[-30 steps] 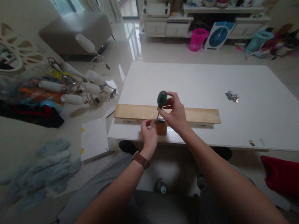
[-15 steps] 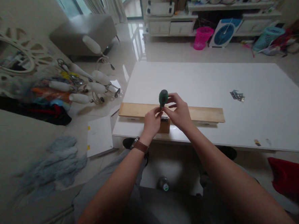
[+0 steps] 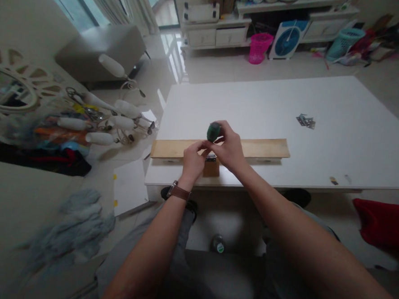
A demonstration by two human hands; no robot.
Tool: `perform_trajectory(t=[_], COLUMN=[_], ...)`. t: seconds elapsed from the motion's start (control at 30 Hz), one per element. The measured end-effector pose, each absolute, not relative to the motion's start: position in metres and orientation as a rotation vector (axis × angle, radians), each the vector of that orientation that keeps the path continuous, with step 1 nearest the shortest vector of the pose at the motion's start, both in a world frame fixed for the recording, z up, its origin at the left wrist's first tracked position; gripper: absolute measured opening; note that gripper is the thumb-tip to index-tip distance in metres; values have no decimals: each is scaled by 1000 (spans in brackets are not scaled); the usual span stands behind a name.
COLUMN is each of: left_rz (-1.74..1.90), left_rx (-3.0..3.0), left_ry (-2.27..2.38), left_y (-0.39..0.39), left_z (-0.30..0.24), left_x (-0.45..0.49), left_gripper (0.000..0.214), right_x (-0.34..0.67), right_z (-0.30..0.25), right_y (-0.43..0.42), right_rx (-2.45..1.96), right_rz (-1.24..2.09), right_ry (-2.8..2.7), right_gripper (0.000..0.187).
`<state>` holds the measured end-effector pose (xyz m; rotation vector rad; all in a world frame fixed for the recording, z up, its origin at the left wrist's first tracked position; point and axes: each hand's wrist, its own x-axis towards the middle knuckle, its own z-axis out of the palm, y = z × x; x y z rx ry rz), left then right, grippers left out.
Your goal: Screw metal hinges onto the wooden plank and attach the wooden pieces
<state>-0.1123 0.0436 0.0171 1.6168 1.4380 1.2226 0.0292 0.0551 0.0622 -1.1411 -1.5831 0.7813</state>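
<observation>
Both arms stretch forward, left grip and right grip close together, fingers bent.

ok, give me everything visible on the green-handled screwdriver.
The green-handled screwdriver has a rounded green handle, darker at the top end, apparently plastic. It stands roughly upright over the middle of the wooden plank, handle uppermost. The right hand holds it from the right side; the left hand is close below, contact unclear. The shaft and tip are hidden behind the hands.
</observation>
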Motion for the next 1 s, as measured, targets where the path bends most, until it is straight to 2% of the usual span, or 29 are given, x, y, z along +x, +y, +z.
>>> perform_trajectory(t=[0.4, 1.0], left_rz=[1244, 1225], left_rx=[1584, 1500], left_ry=[1475, 1438], left_y=[42, 47], left_z=[18, 17], left_x=[-114, -116], left_gripper=[9, 18], right_x=[26, 24], right_z=[60, 58], right_y=[57, 56], right_rx=[-1141, -1120], right_rz=[860, 862], right_ry=[-1597, -1597], right_gripper=[40, 35])
